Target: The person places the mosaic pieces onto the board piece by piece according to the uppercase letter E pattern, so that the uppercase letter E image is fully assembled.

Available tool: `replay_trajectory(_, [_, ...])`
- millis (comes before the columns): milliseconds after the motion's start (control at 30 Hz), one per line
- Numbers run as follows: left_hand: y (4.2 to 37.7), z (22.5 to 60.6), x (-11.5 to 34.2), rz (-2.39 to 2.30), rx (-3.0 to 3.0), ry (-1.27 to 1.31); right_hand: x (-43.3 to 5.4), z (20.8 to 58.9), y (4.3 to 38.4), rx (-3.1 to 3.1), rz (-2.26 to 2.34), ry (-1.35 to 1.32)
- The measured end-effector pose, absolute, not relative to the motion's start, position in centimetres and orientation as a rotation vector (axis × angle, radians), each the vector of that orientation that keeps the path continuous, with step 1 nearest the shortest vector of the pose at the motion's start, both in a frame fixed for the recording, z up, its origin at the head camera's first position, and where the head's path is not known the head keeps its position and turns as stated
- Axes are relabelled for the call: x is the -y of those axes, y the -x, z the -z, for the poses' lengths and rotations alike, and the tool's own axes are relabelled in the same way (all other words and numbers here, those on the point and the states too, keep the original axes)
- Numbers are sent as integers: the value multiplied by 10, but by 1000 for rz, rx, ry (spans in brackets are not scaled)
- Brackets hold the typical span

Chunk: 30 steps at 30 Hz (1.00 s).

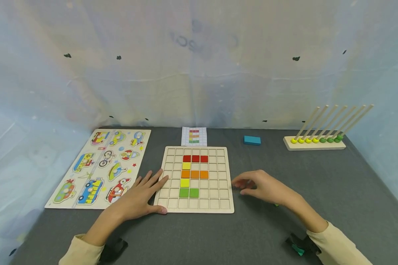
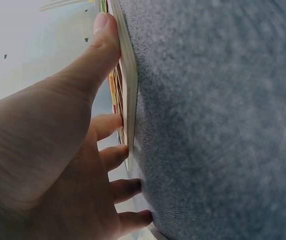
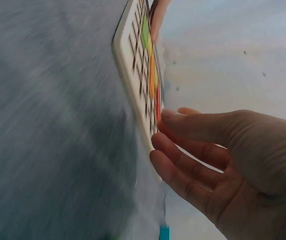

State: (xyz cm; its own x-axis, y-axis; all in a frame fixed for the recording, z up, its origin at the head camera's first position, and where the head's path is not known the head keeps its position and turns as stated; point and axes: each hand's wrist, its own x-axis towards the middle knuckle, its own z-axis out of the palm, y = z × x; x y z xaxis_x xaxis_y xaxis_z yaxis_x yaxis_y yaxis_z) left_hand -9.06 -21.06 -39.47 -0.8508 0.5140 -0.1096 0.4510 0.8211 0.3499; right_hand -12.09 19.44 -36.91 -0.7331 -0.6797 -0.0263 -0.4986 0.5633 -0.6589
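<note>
My left hand (image 1: 136, 198) rests at the left side of a wooden grid board (image 1: 219, 206), fingers spread, thumb at its lower left corner. In the left wrist view, the thumb and nearest fingertips touch the board's edge (image 2: 129, 85). Square tiles sit in the grid: a row of red tiles (image 1: 195, 158), a row of orange tiles (image 1: 194, 174), two single yellow tiles (image 1: 184, 183) and two green tiles (image 1: 194, 193). My right hand (image 1: 258, 186) hovers beside the board's right edge, fingers loosely bent. Nothing shows between its thumb and fingers in the right wrist view.
A printed pattern card (image 1: 194, 137) lies behind the board. Left is a vehicle picture puzzle (image 1: 122, 134). A blue block (image 1: 252, 140) lies back right, near a peg stand (image 1: 315, 146) with yellow and green beads. A small green piece (image 1: 276, 204) shows beneath my right wrist.
</note>
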Motion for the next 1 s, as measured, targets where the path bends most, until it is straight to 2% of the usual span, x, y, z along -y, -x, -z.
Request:
replay_trajectory(233, [91,396,210,-467,-2801,-749,-242,367,108,-2578,853,923])
replay_trajectory(467, [92,395,210,-453,-2809,-749,-269,371,91,-2673,788,872])
replay_trajectory(1000, [92,398,210,-465,-2805,-744,-269,383,89,-2632,917,803])
